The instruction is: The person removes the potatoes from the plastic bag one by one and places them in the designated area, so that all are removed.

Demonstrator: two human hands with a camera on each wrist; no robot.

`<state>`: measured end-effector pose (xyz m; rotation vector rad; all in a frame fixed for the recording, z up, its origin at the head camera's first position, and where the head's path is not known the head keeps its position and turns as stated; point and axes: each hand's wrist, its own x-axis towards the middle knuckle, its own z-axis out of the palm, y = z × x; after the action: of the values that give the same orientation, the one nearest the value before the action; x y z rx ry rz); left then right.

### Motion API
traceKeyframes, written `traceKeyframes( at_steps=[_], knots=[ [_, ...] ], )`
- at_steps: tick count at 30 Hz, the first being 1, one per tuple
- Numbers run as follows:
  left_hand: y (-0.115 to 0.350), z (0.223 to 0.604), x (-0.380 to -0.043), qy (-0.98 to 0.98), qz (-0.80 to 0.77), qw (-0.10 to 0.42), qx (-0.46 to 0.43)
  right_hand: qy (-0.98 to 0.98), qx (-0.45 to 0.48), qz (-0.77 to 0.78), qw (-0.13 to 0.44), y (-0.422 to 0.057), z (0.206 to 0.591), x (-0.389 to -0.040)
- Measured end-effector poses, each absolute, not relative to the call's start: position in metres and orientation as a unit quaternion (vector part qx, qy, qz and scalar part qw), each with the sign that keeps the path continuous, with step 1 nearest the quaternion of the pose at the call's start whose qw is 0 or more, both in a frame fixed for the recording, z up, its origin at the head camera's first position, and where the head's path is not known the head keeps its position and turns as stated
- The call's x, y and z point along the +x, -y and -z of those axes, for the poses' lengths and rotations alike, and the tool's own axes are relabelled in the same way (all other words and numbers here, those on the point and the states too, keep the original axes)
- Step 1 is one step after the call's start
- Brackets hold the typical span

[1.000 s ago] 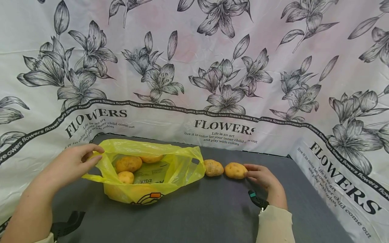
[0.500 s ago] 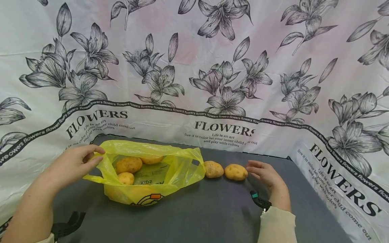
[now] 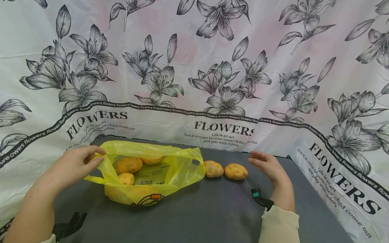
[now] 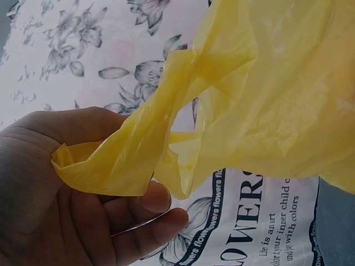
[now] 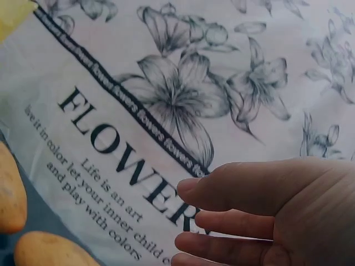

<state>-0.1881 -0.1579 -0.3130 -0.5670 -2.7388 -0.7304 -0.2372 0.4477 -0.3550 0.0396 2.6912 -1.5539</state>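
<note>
My left hand (image 3: pixel 77 163) holds a yellow plastic bag (image 3: pixel 189 170) at its left side. In the left wrist view the bag's handle (image 4: pixel 130 158) passes between the thumb and the curled fingers. Through the wide mouth show potatoes: a large one (image 3: pixel 129 165), a small one (image 3: pixel 126 179) and one at the back (image 3: pixel 152 160). Outside, right of the bag, a rough potato (image 3: pixel 213 169) and a smoother potato (image 3: pixel 236 171) lie side by side on the dark table. Just right of them my right hand (image 3: pixel 268 168) hovers, fingers extended and nothing in it.
The dark grey table (image 3: pixel 194 219) ends at a white curtain (image 3: pixel 170 128) printed with lilies, which hangs behind and around both sides. A black wrist mount sits on each forearm, the right mount (image 3: pixel 261 199) near the table's right part.
A second ago the right fingertips touched the right-hand potato; the hand has since drawn off it, to the right and slightly up. The left hand and the bag stay nearly still.
</note>
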Motion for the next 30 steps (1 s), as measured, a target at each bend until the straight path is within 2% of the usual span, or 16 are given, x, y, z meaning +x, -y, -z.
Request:
traceKeyframes(
  at_steps=[5, 15, 30],
  knots=[
    [0.157, 0.313, -0.188, 0.94, 0.247, 0.126, -0.196, -0.873, -0.041, 0.486, 0.007, -0.433, 0.35, -0.238],
    [0.156, 0.314, -0.189, 0.941, 0.248, 0.116, -0.197, -0.862, -0.09, 0.498, 0.023, -0.394, 0.343, -0.239],
    [0.151, 0.316, -0.187, 0.939, 0.244, 0.126, -0.209, -0.853, -0.175, 0.491, 0.014, -0.349, 0.322, -0.226]
  ],
)
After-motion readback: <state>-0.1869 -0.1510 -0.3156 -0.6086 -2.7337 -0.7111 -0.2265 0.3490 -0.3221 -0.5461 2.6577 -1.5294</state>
